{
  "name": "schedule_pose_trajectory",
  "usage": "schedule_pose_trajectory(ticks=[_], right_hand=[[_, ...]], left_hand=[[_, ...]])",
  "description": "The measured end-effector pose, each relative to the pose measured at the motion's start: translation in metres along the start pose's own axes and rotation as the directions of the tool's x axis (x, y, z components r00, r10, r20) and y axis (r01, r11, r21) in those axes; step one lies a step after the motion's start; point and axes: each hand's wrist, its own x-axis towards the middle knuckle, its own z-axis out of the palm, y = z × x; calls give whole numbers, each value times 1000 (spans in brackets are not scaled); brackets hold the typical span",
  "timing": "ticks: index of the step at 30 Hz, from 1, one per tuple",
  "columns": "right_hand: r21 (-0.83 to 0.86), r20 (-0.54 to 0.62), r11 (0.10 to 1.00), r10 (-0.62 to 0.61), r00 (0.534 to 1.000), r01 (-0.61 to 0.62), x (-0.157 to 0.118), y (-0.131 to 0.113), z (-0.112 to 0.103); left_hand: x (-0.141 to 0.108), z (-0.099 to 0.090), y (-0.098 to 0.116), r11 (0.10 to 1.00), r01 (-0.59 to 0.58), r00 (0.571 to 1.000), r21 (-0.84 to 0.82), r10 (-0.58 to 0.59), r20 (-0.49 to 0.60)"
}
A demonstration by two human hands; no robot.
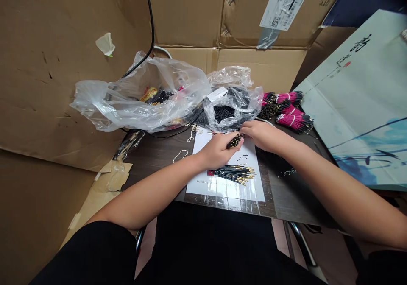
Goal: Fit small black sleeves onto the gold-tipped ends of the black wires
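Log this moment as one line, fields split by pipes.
left hand: gripping gold-tipped bundle | right hand: beside it, contact unclear | loose strands: on white sheet | pink bundles: table's right side

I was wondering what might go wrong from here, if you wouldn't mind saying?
The bundle in the left hand could slip and scatter if the grip loosens. That hand is close to the wires on the white sheet and might knock them. The plastic bag by the right hand seems open, so a bump might spill its black pieces.
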Motion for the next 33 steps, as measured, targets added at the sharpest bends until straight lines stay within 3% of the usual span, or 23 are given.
schedule_pose_trajectory(ticks=[7,9,11,13,16,19,21,26,33], right_hand=[[-85,1,996,-31,1000,31,-1,-5,3],[-105,-42,994,-18,999,14,-2,-9,4],[-66,-156,997,22,987,-33,-4,-17,2],[61,-324,995,91,942,-76,-10,-29,-4],[244,-534,967,192,824,-68,-23,-54,-20],[318,-641,942,299,707,-110,-37,-78,-34],[301,-677,944,310,668,-134,-45,-89,-37],[176,-724,984,143,675,-20,-54,-101,-33],[274,-685,951,87,723,146,-53,-102,-27]], left_hand=[[-7,5,11,996,-50,992,-76,58,112],[-8,7,11,996,-67,987,-57,74,145],[-9,9,10,995,-94,981,-18,96,169],[-9,10,8,989,-141,979,38,134,153],[-9,10,4,965,-199,978,173,184,97],[-10,9,1,915,-203,979,348,194,62],[-10,8,0,879,-189,981,437,185,51],[-8,8,-1,848,-132,989,513,144,16],[-5,9,-3,859,-52,998,510,57,5]])
